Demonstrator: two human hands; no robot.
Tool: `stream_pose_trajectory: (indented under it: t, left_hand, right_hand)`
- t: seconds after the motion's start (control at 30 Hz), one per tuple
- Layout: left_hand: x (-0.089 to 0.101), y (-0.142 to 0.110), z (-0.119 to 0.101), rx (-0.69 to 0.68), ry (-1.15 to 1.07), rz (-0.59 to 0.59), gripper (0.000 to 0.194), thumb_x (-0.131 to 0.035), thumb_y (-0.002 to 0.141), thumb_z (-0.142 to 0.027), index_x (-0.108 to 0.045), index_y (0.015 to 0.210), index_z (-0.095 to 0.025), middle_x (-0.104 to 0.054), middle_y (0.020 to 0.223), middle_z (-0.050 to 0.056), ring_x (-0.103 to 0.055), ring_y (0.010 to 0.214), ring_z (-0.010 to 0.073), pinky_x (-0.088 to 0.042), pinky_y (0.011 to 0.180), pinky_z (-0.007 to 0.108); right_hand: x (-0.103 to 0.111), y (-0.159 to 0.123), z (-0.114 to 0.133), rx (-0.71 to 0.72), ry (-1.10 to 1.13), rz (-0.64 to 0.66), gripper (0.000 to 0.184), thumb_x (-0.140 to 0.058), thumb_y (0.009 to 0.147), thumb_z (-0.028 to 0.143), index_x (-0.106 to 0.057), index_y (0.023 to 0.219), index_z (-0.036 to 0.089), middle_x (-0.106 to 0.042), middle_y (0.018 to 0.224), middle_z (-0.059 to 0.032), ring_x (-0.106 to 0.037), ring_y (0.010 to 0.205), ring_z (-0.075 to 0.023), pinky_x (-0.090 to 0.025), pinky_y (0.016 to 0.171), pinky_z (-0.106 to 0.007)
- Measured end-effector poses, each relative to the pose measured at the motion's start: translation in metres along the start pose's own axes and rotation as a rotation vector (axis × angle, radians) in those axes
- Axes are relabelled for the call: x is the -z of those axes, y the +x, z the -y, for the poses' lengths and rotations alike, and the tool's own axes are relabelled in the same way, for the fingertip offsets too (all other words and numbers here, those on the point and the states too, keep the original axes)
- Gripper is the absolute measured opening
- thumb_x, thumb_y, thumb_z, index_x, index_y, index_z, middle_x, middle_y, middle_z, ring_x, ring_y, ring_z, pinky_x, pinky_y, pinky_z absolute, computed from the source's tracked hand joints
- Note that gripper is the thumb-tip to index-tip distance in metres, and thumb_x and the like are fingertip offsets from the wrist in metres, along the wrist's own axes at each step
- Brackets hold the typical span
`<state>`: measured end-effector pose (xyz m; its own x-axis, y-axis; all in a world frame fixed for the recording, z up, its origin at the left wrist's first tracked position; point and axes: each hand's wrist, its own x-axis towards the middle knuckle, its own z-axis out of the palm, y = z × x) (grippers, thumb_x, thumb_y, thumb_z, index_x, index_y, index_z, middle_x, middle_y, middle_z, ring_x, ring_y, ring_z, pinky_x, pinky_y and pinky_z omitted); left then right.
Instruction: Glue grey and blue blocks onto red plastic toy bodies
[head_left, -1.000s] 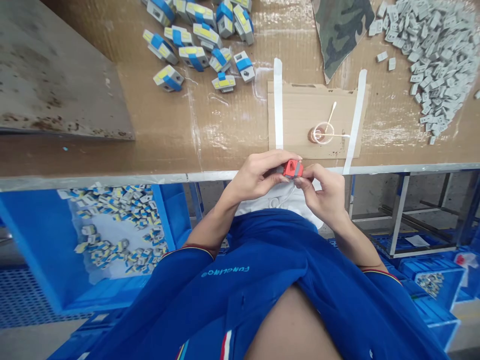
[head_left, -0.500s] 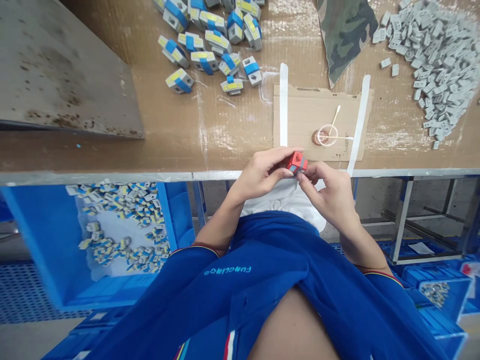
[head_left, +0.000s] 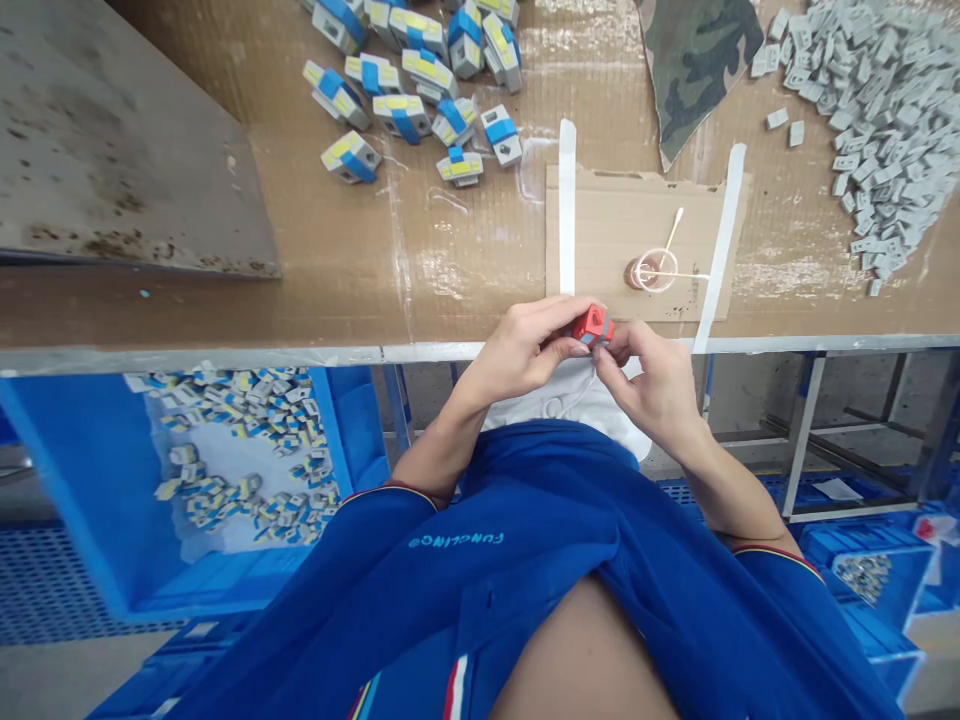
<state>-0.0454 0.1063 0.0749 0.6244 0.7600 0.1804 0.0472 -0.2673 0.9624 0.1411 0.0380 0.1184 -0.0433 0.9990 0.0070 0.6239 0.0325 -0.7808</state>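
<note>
One red block (head_left: 592,327), two cotton swabs (head_left: 671,232), two white tape strips (head_left: 567,200), one camouflage cloth (head_left: 694,60).

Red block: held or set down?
Held. The red block is pinched between the fingertips of the left hand and the right hand, with neither hand letting go of it.

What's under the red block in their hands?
The red block sits between the left hand and right hand, the hands hiding its underside. White cloth lies lower down.
</note>
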Motion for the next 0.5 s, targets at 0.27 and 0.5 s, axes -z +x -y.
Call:
stream_pose_trajectory:
  t: [0.27, 0.5]
  left_hand:
    - [0.0019, -0.0036, 0.006, 0.031, -0.101, 0.002, 0.036, -0.068, 0.099, -0.037, -0.071, 0.128, -0.015, -0.078, 0.11, 0.011, -0.072, 0.094, 0.0185, -0.056, 0.083, 0.027]
    - [0.0013, -0.0055, 0.0053, 0.006, -0.222, -0.008, 0.041, -0.066, 0.1, -0.029, -0.068, 0.141, -0.022, -0.076, 0.134, 0.011, -0.075, 0.12, 0.0228, -0.059, 0.104, 0.032]
  right_hand:
    - [-0.0009, -0.0037, 0.0035, 0.084, -0.027, -0.053, 0.01, -0.063, 0.096, 0.018, -0.061, 0.087, 0.022, -0.073, 0.074, 0.0022, -0.065, 0.06, -0.0111, -0.049, 0.059, -0.022]
    - [-0.0024, -0.0095, 0.0088, 0.174, -0.103, -0.11, 0.011, -0.061, 0.101, 0.021, -0.062, 0.091, 0.023, -0.076, 0.078, 0.0009, -0.067, 0.062, -0.0116, -0.049, 0.06, -0.023]
